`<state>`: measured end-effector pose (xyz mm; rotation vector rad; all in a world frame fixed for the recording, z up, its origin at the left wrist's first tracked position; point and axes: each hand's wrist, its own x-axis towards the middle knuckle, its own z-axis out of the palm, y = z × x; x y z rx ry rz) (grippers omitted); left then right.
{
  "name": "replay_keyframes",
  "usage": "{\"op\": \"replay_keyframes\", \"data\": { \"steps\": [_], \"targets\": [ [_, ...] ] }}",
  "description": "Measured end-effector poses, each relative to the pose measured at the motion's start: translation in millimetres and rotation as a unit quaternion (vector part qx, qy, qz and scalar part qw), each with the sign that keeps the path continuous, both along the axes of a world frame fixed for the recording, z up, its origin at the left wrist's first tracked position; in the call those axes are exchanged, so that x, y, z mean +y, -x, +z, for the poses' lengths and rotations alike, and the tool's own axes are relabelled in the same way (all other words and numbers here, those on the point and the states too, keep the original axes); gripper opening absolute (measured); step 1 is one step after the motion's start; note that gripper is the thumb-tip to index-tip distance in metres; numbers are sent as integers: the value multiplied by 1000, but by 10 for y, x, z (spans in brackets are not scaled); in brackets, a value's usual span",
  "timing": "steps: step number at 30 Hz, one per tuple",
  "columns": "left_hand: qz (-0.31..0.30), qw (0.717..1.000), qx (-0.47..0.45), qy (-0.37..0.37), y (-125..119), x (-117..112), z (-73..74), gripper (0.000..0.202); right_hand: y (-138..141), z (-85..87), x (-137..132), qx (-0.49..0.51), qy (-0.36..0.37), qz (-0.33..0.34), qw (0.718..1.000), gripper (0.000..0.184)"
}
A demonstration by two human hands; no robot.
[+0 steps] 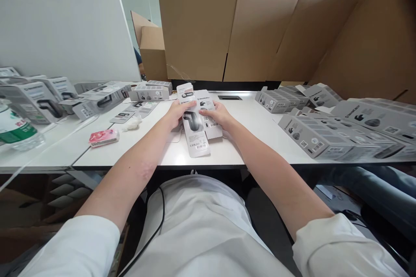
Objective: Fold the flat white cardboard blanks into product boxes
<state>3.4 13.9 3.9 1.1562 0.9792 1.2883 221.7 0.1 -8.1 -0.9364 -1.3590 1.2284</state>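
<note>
Just above the white table, my left hand (174, 112) is closed on a flattened carton (199, 143), thumb across its face. That carton is white and grey, printed with a dark device, and leans at a slant. It overlaps a second flat carton (212, 131), whose face shows small print and a barcode. My right hand (219, 114) grips this second carton, thumb on the front. The fingers behind both cartons are hidden. More flat cartons (123, 114) lie on the table to the left of my hands.
Folded-up product boxes (313, 138) stand in rows on the right, and others (35, 99) on the left. A water bottle (17, 130), a pink packet (104, 137) and crumpled plastic (132, 123) lie leftward. A large cardboard box (198, 21) rises behind the table.
</note>
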Motion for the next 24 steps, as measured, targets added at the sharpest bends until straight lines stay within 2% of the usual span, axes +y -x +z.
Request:
{"op": "replay_keyframes", "data": {
  "steps": [7, 13, 19, 24],
  "targets": [
    [45, 999, -3, -15, 2, 12, 27, 53, 28, 14, -82, -2, 9, 21, 1000, 49],
    [57, 998, -18, -33, 0, 3, 46, 54, 42, -18, -147, 8, 25, 32, 999, 49],
    [7, 1000, -23, -8, -6, -2, 17, 55, 26, 10, -70, -6, -8, -1, 1000, 51],
    [-34, 999, 28, 9, 1, 28, -38, 50, 5, 30, -32, 21, -29, -51, 998, 45]
  ]
}}
